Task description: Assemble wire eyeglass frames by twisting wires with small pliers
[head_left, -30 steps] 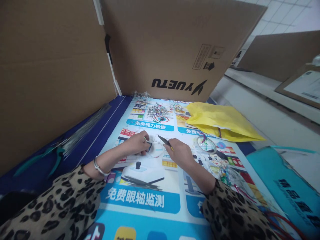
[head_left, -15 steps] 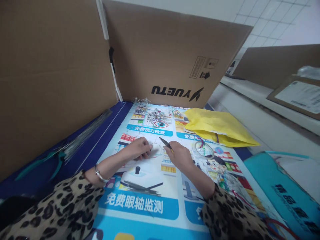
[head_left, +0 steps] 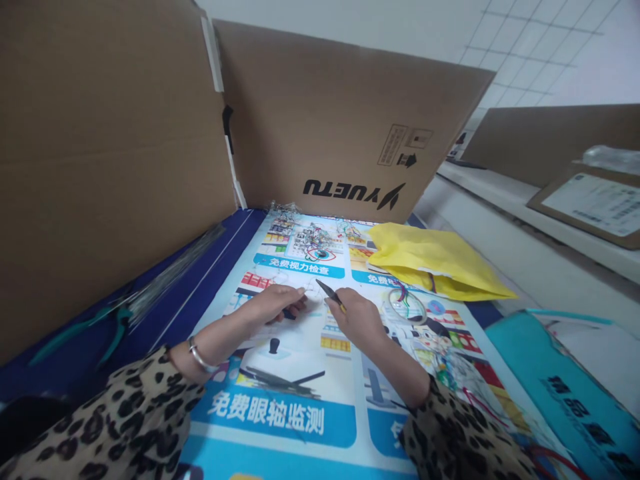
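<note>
My right hand (head_left: pixel 359 319) is closed around a pair of pliers (head_left: pixel 327 291); the dark pointed jaws stick out up and left, and most of the handles are hidden in the palm. To the left, my left hand (head_left: pixel 277 304) has thumb and fingers pinched together, its thumb toward the jaws. Faint thin wire (head_left: pixel 311 288) appears near its fingertips, but what the fingers hold is too small to make out. A small gap separates the hands. Below them, several short dark wire strips (head_left: pixel 285 381) lie on the printed sheet (head_left: pixel 345 363).
Tangled wire pieces (head_left: pixel 313 241) lie farther back. At left are teal-handled pliers (head_left: pixel 80 333) and a bundle of straight wires (head_left: pixel 175 273). A yellow pouch (head_left: pixel 435 260), wire coil (head_left: pixel 407 305) and teal packet (head_left: pixel 575 393) are at right. Cardboard panels (head_left: pixel 350 120) stand behind.
The camera view has shifted slightly. My left hand has turned a little, its thumb now reaching farther along the top of the fingers. The pliers remain in my right hand.
</note>
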`<state>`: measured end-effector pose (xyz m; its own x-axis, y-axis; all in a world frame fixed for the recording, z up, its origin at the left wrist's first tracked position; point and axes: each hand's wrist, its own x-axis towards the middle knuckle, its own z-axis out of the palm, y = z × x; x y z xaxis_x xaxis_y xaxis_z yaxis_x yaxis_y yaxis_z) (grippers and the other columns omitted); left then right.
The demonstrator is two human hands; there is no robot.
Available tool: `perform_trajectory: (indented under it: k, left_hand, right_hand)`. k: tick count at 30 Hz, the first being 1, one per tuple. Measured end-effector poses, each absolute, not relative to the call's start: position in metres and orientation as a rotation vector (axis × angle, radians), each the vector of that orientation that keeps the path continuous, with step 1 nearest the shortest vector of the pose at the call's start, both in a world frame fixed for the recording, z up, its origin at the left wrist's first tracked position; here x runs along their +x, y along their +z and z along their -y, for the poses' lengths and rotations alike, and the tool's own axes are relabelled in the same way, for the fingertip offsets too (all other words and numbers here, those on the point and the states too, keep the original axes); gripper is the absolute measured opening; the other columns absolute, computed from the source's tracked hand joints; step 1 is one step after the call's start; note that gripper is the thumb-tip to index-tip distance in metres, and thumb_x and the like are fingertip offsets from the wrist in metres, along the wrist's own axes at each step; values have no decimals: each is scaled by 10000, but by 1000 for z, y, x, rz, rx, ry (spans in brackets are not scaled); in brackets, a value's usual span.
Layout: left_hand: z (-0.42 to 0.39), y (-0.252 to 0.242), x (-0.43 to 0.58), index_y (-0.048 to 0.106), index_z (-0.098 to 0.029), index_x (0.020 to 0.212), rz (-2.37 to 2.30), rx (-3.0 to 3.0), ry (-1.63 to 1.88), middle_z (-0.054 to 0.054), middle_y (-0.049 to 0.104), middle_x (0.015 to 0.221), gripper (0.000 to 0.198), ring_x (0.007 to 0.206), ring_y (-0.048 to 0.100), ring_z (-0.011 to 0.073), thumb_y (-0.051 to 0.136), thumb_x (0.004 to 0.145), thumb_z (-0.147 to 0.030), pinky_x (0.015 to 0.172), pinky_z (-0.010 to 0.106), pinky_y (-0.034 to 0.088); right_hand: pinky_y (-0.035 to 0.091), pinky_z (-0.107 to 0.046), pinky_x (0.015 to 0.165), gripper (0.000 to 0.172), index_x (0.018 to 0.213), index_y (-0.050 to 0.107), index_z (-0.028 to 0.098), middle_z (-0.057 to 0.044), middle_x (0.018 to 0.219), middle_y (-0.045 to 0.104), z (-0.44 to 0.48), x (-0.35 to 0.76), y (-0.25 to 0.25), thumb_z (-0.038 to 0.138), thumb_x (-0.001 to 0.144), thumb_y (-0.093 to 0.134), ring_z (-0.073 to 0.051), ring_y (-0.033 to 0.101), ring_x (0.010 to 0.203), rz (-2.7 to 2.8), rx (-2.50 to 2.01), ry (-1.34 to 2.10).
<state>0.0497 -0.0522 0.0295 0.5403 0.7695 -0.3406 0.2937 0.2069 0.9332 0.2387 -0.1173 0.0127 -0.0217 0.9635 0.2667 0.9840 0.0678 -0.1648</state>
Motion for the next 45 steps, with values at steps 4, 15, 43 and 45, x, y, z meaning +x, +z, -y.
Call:
perform_trajectory:
  k: [4, 15, 43, 45]
  left_hand:
    - [53, 31, 50, 666, -138, 887, -1034, 1374, 479, 85, 681, 910, 380, 781, 549, 158, 556, 734, -467, 518, 215, 296]
    - [54, 24, 50, 630, -119, 916, -835, 1199, 607, 68, 676, 800, 317, 713, 589, 129, 604, 747, -386, 665, 239, 386]
    - [60, 12, 57, 470, -148, 821, -796, 997, 574, 71, 672, 782, 174, 581, 657, 148, 528, 833, -311, 440, 187, 455]
    - [61, 15, 58, 439, -156, 820, -817, 1016, 560, 76, 675, 797, 192, 566, 658, 151, 520, 834, -330, 416, 177, 435]
  right_hand:
    - [322, -243, 582, 235, 851, 534, 196, -18, 815, 611, 117, 238, 13, 380, 889, 393, -147, 570, 723, 2037, -1972, -90]
    - [320, -238, 586, 231, 844, 534, 191, -26, 814, 612, 119, 237, 13, 373, 886, 399, -153, 569, 734, 2051, -1931, -90]
    - [324, -236, 596, 247, 852, 557, 191, -41, 832, 615, 119, 236, 1, 379, 885, 399, -155, 568, 759, 2144, -1933, -191]
    - [323, -236, 595, 260, 854, 556, 191, -41, 827, 615, 119, 236, 1, 389, 888, 391, -154, 568, 758, 2151, -1935, -186]
